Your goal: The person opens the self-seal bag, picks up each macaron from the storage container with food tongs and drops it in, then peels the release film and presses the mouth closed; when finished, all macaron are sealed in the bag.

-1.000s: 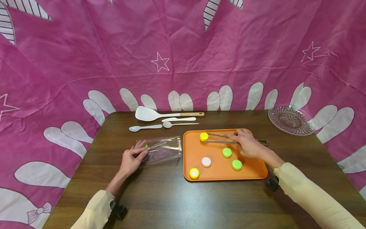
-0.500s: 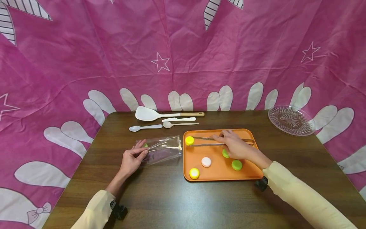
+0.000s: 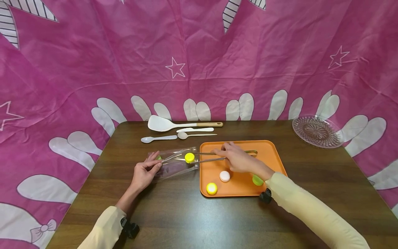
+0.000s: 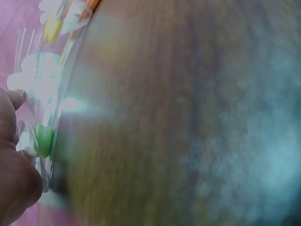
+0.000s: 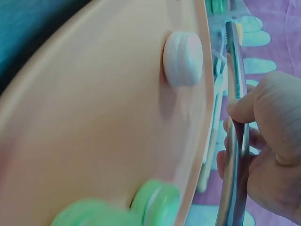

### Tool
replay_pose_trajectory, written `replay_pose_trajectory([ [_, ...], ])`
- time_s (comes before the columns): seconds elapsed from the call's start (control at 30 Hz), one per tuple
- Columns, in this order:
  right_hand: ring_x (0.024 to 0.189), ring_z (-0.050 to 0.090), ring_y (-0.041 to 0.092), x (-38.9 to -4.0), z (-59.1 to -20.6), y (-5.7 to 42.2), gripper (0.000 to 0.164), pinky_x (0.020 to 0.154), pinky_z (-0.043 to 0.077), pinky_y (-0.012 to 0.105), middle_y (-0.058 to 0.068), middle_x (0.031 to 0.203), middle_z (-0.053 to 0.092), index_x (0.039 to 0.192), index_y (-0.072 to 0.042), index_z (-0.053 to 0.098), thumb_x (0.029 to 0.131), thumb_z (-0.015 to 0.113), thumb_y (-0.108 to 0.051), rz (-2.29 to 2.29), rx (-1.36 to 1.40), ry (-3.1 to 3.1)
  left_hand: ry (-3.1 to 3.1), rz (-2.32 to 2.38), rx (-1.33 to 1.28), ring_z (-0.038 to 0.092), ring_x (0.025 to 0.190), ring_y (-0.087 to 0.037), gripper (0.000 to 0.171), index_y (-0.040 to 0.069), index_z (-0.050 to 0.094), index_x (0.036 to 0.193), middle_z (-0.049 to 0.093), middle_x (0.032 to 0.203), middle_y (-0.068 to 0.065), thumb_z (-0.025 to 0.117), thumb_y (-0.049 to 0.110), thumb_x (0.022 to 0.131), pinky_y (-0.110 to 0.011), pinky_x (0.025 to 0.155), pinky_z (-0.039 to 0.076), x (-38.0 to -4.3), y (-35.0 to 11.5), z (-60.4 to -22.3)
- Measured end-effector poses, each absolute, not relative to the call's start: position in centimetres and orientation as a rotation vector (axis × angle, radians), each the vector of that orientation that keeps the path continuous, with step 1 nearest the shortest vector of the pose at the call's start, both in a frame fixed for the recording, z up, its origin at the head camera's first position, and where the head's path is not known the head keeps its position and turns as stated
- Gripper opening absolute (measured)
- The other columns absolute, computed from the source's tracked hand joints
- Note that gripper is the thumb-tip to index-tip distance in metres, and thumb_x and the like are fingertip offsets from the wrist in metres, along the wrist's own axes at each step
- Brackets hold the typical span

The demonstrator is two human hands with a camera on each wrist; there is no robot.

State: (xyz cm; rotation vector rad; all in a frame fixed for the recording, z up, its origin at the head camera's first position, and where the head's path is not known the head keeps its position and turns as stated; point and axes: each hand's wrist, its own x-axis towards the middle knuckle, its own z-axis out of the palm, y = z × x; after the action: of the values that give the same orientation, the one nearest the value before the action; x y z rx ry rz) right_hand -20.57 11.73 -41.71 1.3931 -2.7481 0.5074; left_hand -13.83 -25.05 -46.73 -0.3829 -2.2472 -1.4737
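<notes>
My left hand (image 3: 146,173) pinches the upper layer of a clear plastic bag (image 3: 174,169) lying left of the tray. A green macaron (image 4: 44,140) sits inside, near the fingers. My right hand (image 3: 234,159) grips metal tongs (image 5: 238,89), their tips pointing left. Between those tips is a yellow macaron (image 3: 189,158), overlapping the bag's mouth in the head view. Below the right hand, the orange tray (image 3: 268,155) bears a white macaron (image 3: 225,176), another yellow macaron (image 3: 211,188) and green macarons (image 5: 157,202), partly hidden by the right arm in the head view.
Behind the bag lie a white spatula (image 3: 160,123) with a wooden handle, a white knife (image 3: 195,130) and two spoons, one beige (image 3: 182,135) and one white (image 3: 147,139). A clear patterned plate (image 3: 317,131) stands at the back right, before a pink curtain (image 3: 199,83).
The right hand has moved left with the tongs, carrying the yellow macaron from over the tray to the bag's mouth. My left hand has kept its place on the bag.
</notes>
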Motion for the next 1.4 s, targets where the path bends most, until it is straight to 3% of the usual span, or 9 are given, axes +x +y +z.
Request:
replay_pose_trajectory([
  [0.3,0.089,0.050,0.024,-21.3,-42.5,8.2,0.054,0.091,0.040,0.043,0.007,0.095,0.057,0.136,-0.007,0.061,0.087,0.061,0.015,0.521,1.535,-2.666,-2.234,-1.428,-0.433,0.048,0.121,-0.057,0.009,-0.020,0.069,0.090,0.057,0.119,-0.040,0.067,-0.021,0.081,-0.065,0.108,0.027,-13.4,-24.4,-45.4],
  [0.53,0.090,0.053,0.023,-21.6,-43.1,6.0,0.046,0.087,0.042,0.039,0.007,0.097,0.061,0.133,-0.006,0.063,0.090,0.066,0.007,0.516,1.587,-2.602,-2.235,-1.469,-0.417,0.045,0.124,-0.059,0.011,-0.018,0.071,0.091,0.058,0.121,-0.038,0.067,-0.022,0.082,-0.070,0.107,0.022,-13.8,-24.8,-46.3],
  [0.93,0.089,0.051,0.025,-21.5,-44.1,3.1,0.039,0.082,0.042,0.035,0.009,0.104,0.061,0.129,-0.008,0.064,0.092,0.066,0.001,0.490,1.599,-2.622,-2.241,-1.490,-0.405,0.044,0.129,-0.054,0.011,-0.009,0.076,0.094,0.060,0.125,-0.031,0.072,-0.013,0.085,-0.065,0.112,0.021,-14.8,-25.9,-48.5],
  [1.4,0.092,0.053,0.024,-21.1,-43.9,1.1,0.037,0.089,0.039,0.037,0.010,0.104,0.062,0.130,-0.004,0.063,0.093,0.069,-0.002,0.485,1.600,-2.657,-2.271,-1.440,-0.405,0.041,0.127,-0.059,0.011,-0.016,0.072,0.093,0.055,0.125,-0.037,0.067,-0.018,0.084,-0.072,0.107,0.020,-13.6,-24.5,-46.2],
])
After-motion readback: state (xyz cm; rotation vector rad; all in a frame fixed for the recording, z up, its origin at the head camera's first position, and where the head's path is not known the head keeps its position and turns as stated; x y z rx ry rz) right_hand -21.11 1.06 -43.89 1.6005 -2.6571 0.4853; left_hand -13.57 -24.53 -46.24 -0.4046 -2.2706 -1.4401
